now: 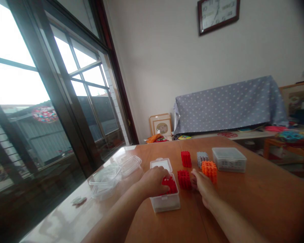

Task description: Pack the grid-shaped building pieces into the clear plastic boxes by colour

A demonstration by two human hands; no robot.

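Observation:
My left hand (155, 179) reaches into a clear plastic box (166, 204) with its lid tipped back. Its fingers close around a red block of interlocking plastic pieces (169, 185) inside. My right hand (201, 185) is by the table top, its fingers curled in; whether anything is between them is hidden. Just left of it stands a second red block (184, 179), and I cannot tell if they touch. An orange block (209, 171) sits right behind the right hand. Farther back are another red block (185, 159) and a grey block (202, 158).
A closed clear box (229, 159) stands at the right on the wooden table (253, 206). Clear empty containers (105, 180) lie at the left, with a small pale item (78, 201) nearer me. Glass windows (88, 77) line the left side.

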